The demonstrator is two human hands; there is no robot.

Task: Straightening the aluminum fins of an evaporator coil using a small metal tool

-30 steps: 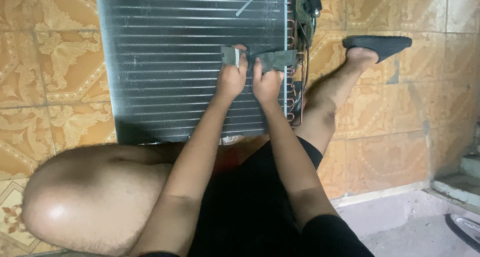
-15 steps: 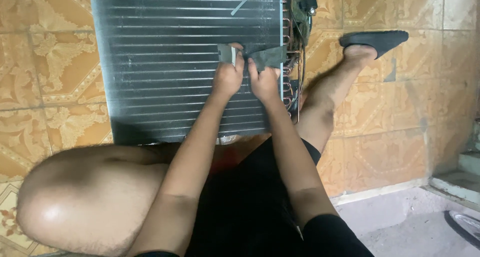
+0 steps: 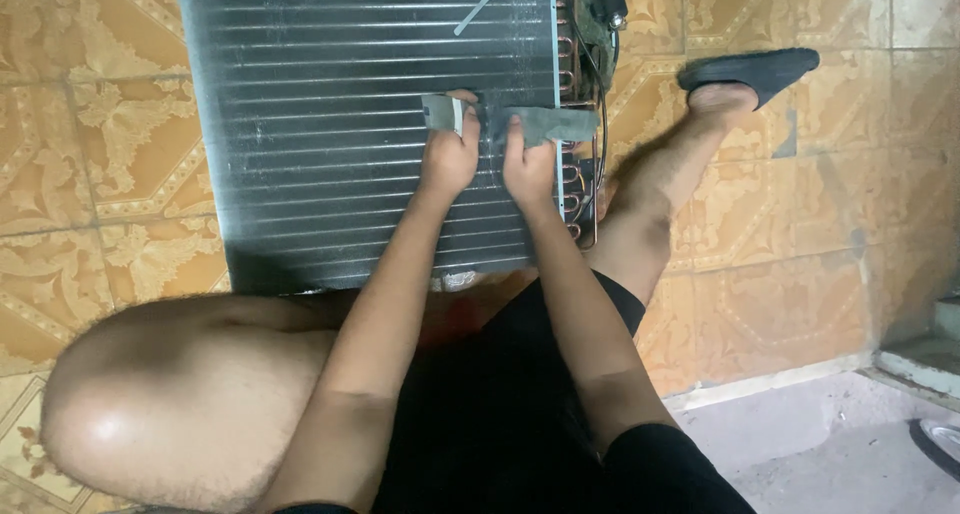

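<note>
The floor (image 3: 800,224) is made of orange-yellow tiles with a pale leaf ornament and thin dark joints. At the lower right the tiles end at a light border (image 3: 770,382), and after it comes plain grey concrete (image 3: 820,444). The light is dim and warm.

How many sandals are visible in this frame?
1: a dark sandal on the person's foot at upper right, on the tiled floor beside the finned coil panel. A second may be hidden under the bent leg at lower left.
</note>
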